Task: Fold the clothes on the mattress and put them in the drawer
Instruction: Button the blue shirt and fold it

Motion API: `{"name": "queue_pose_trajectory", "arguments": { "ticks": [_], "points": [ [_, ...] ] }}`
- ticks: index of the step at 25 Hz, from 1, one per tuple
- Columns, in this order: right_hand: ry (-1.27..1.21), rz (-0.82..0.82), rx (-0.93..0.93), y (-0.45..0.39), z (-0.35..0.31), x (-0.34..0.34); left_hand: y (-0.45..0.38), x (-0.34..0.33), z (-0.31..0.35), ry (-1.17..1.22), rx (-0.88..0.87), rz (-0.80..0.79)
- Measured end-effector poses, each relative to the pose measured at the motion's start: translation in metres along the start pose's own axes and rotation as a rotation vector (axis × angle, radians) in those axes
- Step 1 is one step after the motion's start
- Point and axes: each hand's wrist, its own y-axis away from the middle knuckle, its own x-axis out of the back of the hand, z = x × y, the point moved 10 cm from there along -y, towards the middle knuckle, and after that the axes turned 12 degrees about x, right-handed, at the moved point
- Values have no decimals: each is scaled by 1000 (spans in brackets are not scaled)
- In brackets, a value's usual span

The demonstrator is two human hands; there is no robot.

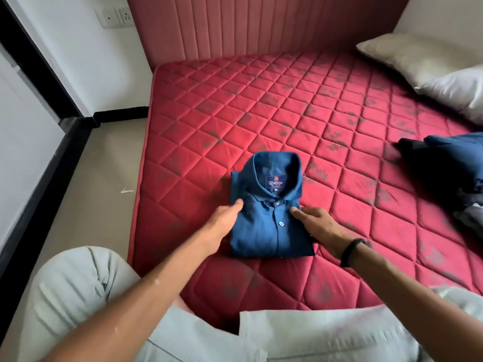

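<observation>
Your left hand [226, 215] lies at the left edge of the folded blue shirt [271, 207], thumb on top and fingers apparently tucked under the fold; whether they clamp the cloth cannot be told. The shirt sits square on the red mattress [261, 105], collar away from you, likely squared off for lifting. Your right hand [317, 224] rests flat against its right edge, fingers extended. The unfolded dark clothes [444, 163] lie well apart, further right.

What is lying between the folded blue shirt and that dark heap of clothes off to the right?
Nothing: in the head view, only bare red mattress lies between the folded shirt and the dark pile of clothes.
</observation>
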Motion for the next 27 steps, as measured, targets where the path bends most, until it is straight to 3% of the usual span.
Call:
{"name": "queue_pose_trajectory", "arguments": {
  "ticks": [3, 5, 7, 9, 14, 17, 19, 21, 23, 25, 27],
  "points": [
    [-42, 8, -171, -11, 15, -2, -5, 3, -19, 46, 124, -14],
    [-28, -4, -227, -16, 12, 1, 2, 3, -19, -15, 76, -59],
    [-13, 6, -234, -23, 7, 1, 3, 9, -19, -218, 2, -6],
    [26, 99, -180, -33, -1, 6, 0, 10, -19, -373, -24, 5],
    [90, 478, 130, -46, -31, 21, -3, 19, 0, -358, -101, -4],
    [197, 459, 98, -50, -27, 10, -2, 32, 12, -454, -102, 131],
    [132, 410, -35, -52, -7, 5, -6, 46, 14, -365, -54, 242],
    [-33, 380, -65, -54, 2, -1, -19, 52, 18, -150, -50, 244],
    [-132, 423, 58, -58, -12, 5, -27, 52, 44, 45, -193, 212],
    [-83, 502, 259, -63, -39, 21, -32, 63, 76, 121, -366, 287],
    [38, 544, 331, -74, -46, 29, -49, 64, 83, 133, -394, 336]
  ]
}}
